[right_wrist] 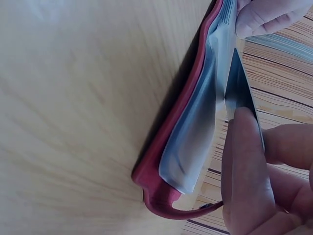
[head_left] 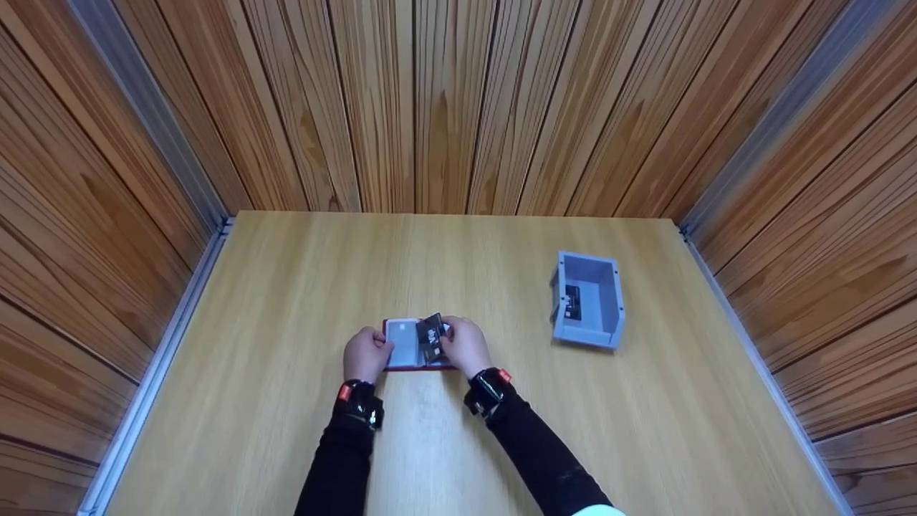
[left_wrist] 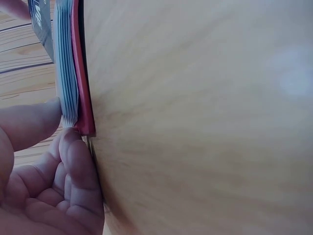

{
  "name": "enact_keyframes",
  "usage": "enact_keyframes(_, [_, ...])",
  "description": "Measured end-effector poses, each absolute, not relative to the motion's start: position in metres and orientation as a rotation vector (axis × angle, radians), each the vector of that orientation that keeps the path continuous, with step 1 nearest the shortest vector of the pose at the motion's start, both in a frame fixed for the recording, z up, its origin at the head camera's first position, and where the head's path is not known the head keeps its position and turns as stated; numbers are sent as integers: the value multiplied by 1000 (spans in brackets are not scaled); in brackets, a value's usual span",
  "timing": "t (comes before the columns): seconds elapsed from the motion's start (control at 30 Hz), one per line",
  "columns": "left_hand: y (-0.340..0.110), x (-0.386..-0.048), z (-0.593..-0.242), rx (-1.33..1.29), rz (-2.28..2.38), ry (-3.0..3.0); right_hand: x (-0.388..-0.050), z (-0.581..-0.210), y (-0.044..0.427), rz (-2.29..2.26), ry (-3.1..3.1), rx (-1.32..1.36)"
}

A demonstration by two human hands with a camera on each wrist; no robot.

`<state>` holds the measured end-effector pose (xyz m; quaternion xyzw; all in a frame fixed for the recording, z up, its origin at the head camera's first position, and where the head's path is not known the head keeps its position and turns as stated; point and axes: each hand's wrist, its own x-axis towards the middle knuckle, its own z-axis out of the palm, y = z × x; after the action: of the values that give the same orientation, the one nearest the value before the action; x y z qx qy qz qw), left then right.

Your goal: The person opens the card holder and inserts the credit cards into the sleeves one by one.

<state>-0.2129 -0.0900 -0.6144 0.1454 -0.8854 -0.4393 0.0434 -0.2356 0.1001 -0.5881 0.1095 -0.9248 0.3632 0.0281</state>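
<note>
A red card holder (head_left: 402, 345) with clear plastic sleeves lies spread on the table in front of me. My left hand (head_left: 367, 355) pinches its left edge, the thumb on the stacked sleeves (left_wrist: 67, 63) and a finger by the red cover (left_wrist: 84, 93). With thumb and fingers my right hand (head_left: 466, 345) grips a black card (head_left: 431, 337) with pale print, tilted above the right-hand sleeves. In the right wrist view, the card (right_wrist: 239, 85) appears edge-on beside a sleeve that bulges up; whether its edge is inside a sleeve I cannot tell.
A grey-blue plastic bin (head_left: 589, 335) stands to the right on the wooden table (head_left: 301, 272). Inside it, against the left wall, is another black card (head_left: 572, 302). Wood-panelled walls (head_left: 444, 107) with metal corner posts enclose the table at the back and sides.
</note>
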Motion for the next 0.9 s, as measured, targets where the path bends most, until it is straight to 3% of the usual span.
enact_keyframes(0.9, [-91,-213,-615,412,-1346,-2689,-235,-591,98,1072,-2877,379])
